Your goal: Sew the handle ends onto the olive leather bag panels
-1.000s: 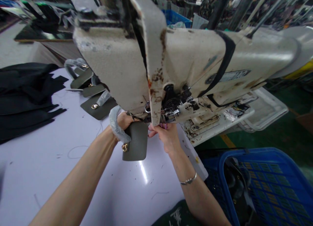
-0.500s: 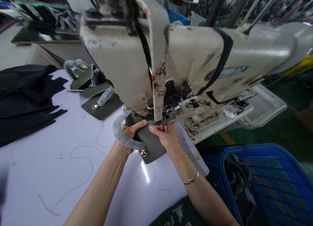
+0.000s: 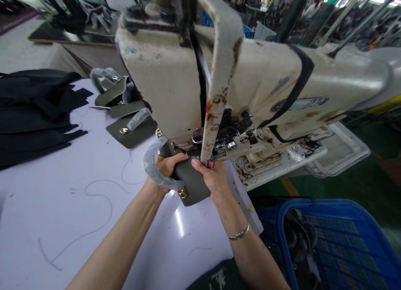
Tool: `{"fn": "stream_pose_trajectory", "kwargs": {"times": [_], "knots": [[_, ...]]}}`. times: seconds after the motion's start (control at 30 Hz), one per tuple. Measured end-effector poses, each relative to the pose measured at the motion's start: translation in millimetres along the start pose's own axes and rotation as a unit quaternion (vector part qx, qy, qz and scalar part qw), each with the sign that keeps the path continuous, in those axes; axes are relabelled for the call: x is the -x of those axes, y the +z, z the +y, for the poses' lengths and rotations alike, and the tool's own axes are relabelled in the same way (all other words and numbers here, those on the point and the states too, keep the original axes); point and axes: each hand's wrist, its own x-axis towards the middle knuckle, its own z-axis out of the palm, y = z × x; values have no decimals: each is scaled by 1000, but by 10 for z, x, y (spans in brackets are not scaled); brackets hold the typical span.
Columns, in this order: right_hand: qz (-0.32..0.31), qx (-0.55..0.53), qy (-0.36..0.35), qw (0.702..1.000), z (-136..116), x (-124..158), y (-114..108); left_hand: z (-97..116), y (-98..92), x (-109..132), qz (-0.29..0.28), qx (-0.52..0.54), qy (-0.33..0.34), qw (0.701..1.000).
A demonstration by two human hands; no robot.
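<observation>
A grey-green leather flap (image 3: pixel 192 183) with a gold clasp and a plastic-wrapped handle (image 3: pixel 153 166) sits under the head of a worn cream sewing machine (image 3: pixel 250 85). My left hand (image 3: pixel 167 166) grips the flap's left edge, fingers curled over it, with the wrapped handle looping round the wrist side. My right hand (image 3: pixel 214 179) pinches the flap's right edge close beneath the needle area, thumb on top. The needle itself is hidden behind a rusty white bar (image 3: pixel 219 85).
Several more grey-green flaps (image 3: pixel 125 114) with wrapped handles lie at the back of the white table (image 3: pixel 62 189). Black fabric (image 3: pixel 34 110) is piled at the left. A blue plastic crate (image 3: pixel 338 244) stands on the floor at the right. Loose threads trail across the table.
The flap has turned from hanging straight down to lying slanted under the machine, clasp now toward me. Both hands have shifted their hold on its edges; the view has moved slightly.
</observation>
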Motion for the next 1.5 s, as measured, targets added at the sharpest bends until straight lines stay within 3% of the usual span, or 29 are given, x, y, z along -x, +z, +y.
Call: {"fn": "stream_pose_trajectory", "kwargs": {"times": [0.53, 0.83, 1.1, 1.23, 1.37, 1.5], "knots": [[-4, -8, -16, 1000, -3, -27, 3, -7, -9, -28, 6, -3, -12, 1000], [-14, -26, -25, 999, 38, -48, -14, -129, 29, -102, 82, 59, 41, 994], [-23, -32, -40, 998, 3, -52, -3, -140, 20, -92, 82, 59, 16, 995], [-28, 105, -93, 990, 1, 7, -110, -133, -26, -49, 62, 76, -19, 995], [-57, 264, -165, 949, -36, 119, -292, -154, 12, 43, 31, 139, -14, 990], [-93, 278, -174, 940, -167, 50, -450, -250, 253, 190, 109, 207, 1, 972]]}}
